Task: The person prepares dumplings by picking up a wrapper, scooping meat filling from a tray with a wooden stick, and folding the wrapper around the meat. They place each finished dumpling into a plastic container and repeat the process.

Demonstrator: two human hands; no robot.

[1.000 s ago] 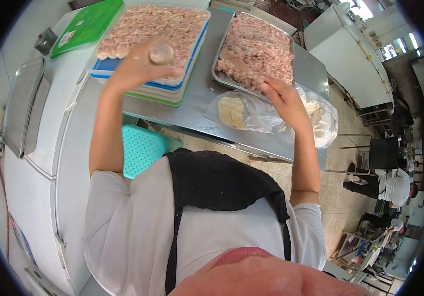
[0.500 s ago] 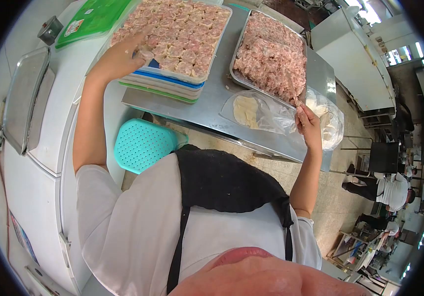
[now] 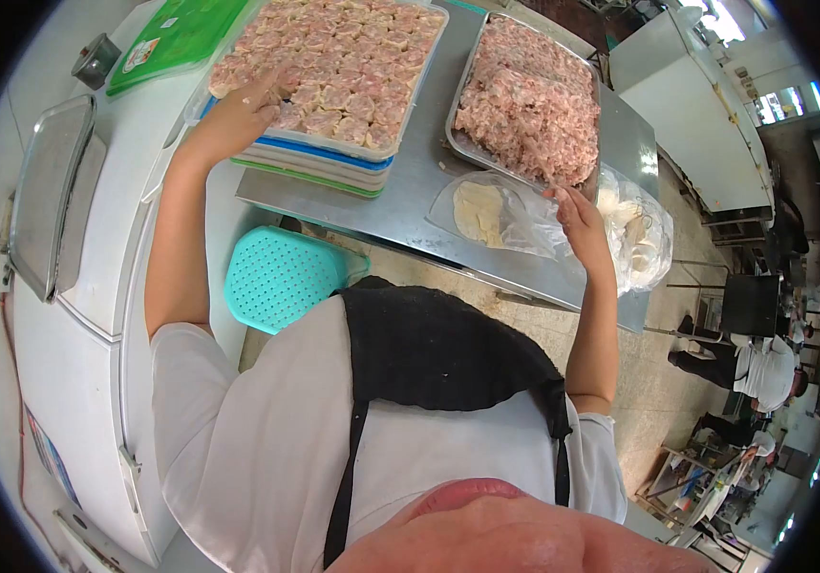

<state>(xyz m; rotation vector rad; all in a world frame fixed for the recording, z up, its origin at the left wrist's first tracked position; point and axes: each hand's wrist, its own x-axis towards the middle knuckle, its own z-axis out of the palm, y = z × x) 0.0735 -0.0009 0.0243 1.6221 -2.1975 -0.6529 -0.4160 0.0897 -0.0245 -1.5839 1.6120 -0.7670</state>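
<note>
Rows of open-topped meat dumplings (image 3: 362, 57) fill a shallow plastic container at the top of a stack (image 3: 333, 164). My left hand (image 3: 233, 119) lies over the container's near left corner, its slightly blurred fingers stretched out and touching the dumplings. To the right, a metal tray (image 3: 452, 124) is heaped with pink ground meat (image 3: 529, 105). My right hand (image 3: 582, 224) is at the tray's near edge, fingers extended, with no tool visible in it. Below the tray, round dough wrappers (image 3: 479, 214) lie on clear plastic, close to this hand.
The stack, tray and wrappers stand on a steel table (image 3: 324, 199). A bag of pale wrappers (image 3: 641, 244) sits at its right end. A turquoise perforated stool (image 3: 281, 279) is below. A green lid (image 3: 181, 43) rests on the white freezer (image 3: 75, 267). Other people (image 3: 763, 372) are far right.
My left hand has moved slightly left, and the dumpling it held now sits over the blue gap. My right hand has left the stick-like tool in the meat and shifted left and down.
</note>
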